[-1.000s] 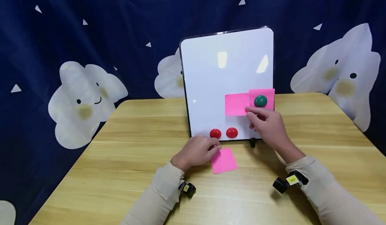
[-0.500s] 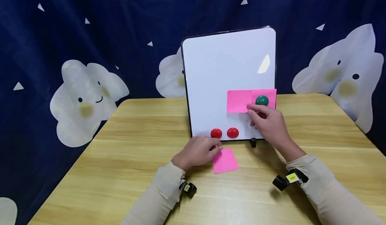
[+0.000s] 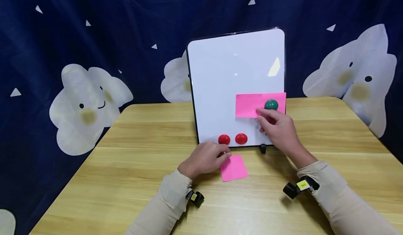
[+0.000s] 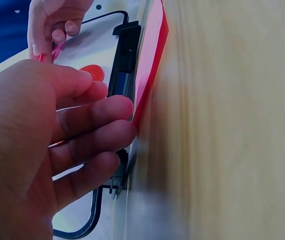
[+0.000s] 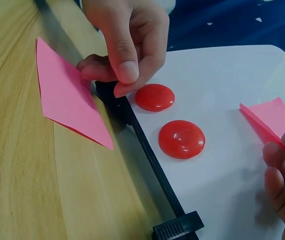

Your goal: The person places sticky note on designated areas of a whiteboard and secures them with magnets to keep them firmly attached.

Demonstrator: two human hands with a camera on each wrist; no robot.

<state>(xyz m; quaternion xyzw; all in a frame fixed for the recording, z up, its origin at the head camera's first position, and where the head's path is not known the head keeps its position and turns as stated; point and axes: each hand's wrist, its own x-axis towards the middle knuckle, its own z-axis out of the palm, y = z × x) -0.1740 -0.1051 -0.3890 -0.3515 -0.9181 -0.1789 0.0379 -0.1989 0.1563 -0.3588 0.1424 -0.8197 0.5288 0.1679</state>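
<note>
1. A pink rectangular paper note (image 3: 252,105) is being held against the small white magnetic board (image 3: 226,81), right of centre in the head view. It is being pinched at its lower right edge by the right hand (image 3: 277,132), whose fingers are curled together on the paper.
2. The round green magnet (image 3: 271,105) is sitting on the note's right end, just above the fingertips; by the look of it, the sheet is best being kept flat on the board while the magnet's hold is being checked.
3. A second pink square paper note (image 3: 233,168) is lying on the pale wooden table (image 3: 126,179), low in the middle of the frame. Its upper left edge is being pressed by the left hand (image 3: 204,158), whose fingers are bent together and appear to be closed on nothing.
4. Two round red magnets (image 3: 224,139) (image 3: 241,138) are sitting along the board's bottom edge; knocking them is probably being avoided best by small finger movements.
5. The board's black foot (image 3: 263,149) should not be pushed.
</note>
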